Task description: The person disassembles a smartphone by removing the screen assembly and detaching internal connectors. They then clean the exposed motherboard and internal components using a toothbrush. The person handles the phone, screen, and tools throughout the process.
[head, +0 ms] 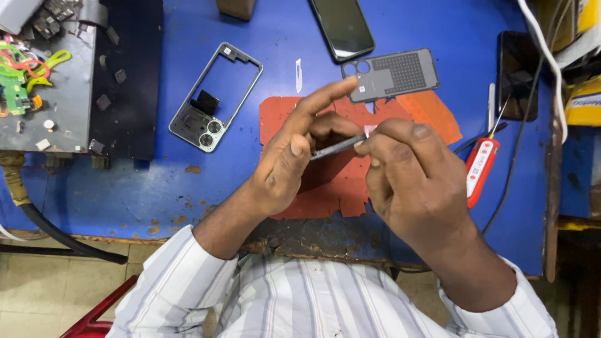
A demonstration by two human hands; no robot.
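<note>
Over the red mat (pixel 325 188) on the blue table (pixel 125 194), a thin grey metal tool (pixel 336 148) is held between two hands. One end of the tool is pinched by the thumb and bent fingers of the left hand (pixel 294 159), while the pointing finger is stretched out straight, away from the person. The other end is pinched by the fingertips of the right hand (pixel 410 178), which are pressed together around it. What kind of tool it is cannot be told, since most of it is hidden.

Just past the mat's far edge, a grey phone back cover (pixel 391 75) is laid flat, and a small white blade (pixel 299 75) is seen to its left. Farther left of the mat, a phone frame with camera rings (pixel 216 97) is laid at a slant. Right of the mat, a red and white screwdriver (pixel 481 166) is rested beside a black cable (pixel 519 138). A dark phone (pixel 342 28) is placed well beyond the mat.
</note>
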